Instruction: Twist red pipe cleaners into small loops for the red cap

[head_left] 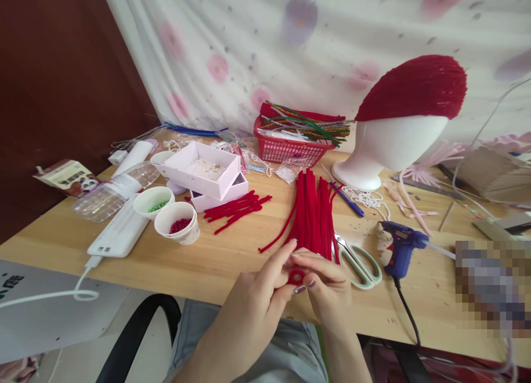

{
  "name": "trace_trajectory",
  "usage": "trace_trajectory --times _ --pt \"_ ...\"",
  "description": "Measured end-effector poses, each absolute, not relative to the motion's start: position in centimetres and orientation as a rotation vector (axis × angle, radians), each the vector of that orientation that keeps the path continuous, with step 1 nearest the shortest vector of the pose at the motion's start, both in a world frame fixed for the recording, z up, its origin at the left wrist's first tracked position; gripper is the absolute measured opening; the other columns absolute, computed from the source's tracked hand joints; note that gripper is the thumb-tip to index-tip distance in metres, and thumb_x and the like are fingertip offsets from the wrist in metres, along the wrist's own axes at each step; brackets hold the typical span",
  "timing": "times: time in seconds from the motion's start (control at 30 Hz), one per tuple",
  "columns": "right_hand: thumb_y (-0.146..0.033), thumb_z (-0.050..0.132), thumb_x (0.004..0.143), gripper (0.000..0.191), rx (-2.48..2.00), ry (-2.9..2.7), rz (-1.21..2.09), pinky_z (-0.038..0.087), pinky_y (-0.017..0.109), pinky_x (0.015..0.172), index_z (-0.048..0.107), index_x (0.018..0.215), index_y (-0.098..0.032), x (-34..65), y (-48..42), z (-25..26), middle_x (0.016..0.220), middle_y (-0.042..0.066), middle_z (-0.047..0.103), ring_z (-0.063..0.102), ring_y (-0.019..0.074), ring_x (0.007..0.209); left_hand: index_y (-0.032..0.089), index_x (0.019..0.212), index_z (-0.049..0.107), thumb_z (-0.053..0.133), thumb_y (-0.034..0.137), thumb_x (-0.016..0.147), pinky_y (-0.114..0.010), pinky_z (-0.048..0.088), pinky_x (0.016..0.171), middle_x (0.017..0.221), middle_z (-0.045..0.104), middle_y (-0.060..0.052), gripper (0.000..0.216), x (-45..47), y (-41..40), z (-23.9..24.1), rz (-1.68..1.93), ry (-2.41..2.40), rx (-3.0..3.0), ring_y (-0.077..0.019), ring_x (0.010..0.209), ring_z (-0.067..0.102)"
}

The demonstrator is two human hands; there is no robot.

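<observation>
My left hand and my right hand meet at the table's front edge. Between their fingertips they pinch a small coiled loop of red pipe cleaner, partly covered by the fingers. Just beyond the fingers lies a thick bundle of red pipe cleaners. Scissors with pale green handles rest to the right of that bundle, their blades partly under it. Several shorter fuzzy red pieces lie farther left.
Paper cups with green beads and red beads stand left, beside a white power strip and stacked bead boxes. A red basket and a foam head in a red cap stand behind. A blue glue gun lies right.
</observation>
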State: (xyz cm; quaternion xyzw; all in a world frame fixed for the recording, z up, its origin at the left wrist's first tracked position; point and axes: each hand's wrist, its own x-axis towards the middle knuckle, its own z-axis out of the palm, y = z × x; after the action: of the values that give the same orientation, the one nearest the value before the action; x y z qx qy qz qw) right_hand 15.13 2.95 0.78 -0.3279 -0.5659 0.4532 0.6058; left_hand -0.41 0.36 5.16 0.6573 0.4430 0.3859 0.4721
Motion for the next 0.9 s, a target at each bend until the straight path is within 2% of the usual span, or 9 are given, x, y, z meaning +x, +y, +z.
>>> trace_trajectory --times 0.17,0.43,0.7,0.8,0.9 --pt "-0.042 0.070 0.086 0.016 -0.725 -1.334 1.083 0.059 0.038 0.069 0.082 0.090 -0.033 15.0 2.8 0.9 0.086 0.006 0.083 0.074 0.0255 0.078 0.023 0.151 0.036 0.048 0.014 0.093 -0.021 0.056 0.079 0.094 0.080 0.000 0.060 -0.6 0.5 5.3 0.898 1.031 1.516 -0.0127 0.080 0.075" --pt "-0.036 0.069 0.089 0.014 -0.702 -1.270 1.052 0.056 0.032 0.071 0.082 0.089 -0.030 14.6 2.5 0.2 0.084 0.003 0.082 0.071 0.0204 0.079 0.025 0.149 0.038 0.049 0.018 0.095 -0.020 0.056 0.077 0.093 0.080 0.001 0.056 -0.6 0.5 5.4 0.861 1.019 1.491 -0.0126 0.080 0.075" --pt "-0.033 0.070 0.088 0.014 -0.662 -1.190 1.036 0.056 0.033 0.071 0.081 0.084 -0.026 14.2 2.4 -0.1 0.079 0.004 0.081 0.069 0.0208 0.076 0.026 0.148 0.039 0.048 0.014 0.094 -0.018 0.057 0.078 0.094 0.080 0.003 0.056 -0.4 0.5 5.3 0.865 0.987 1.483 -0.0103 0.082 0.075" --pt "-0.036 0.069 0.089 0.014 -0.658 -1.081 1.015 0.056 0.030 0.068 0.080 0.082 -0.030 14.4 2.8 0.1 0.074 0.000 0.079 0.070 0.0175 0.073 0.027 0.148 0.039 0.047 0.012 0.093 -0.018 0.057 0.079 0.100 0.079 0.002 0.057 -0.3 0.4 5.2 0.884 0.992 1.477 -0.0092 0.081 0.075" --pt "-0.036 0.067 0.091 0.014 -0.678 -0.989 0.995 0.057 0.024 0.073 0.079 0.086 -0.033 14.9 2.9 0.2 0.079 -0.004 0.079 0.071 0.0123 0.076 0.025 0.148 0.038 0.048 0.015 0.094 -0.018 0.057 0.079 0.106 0.079 -0.001 0.056 -0.1 0.5 5.2 0.898 1.032 1.441 -0.0095 0.084 0.075"
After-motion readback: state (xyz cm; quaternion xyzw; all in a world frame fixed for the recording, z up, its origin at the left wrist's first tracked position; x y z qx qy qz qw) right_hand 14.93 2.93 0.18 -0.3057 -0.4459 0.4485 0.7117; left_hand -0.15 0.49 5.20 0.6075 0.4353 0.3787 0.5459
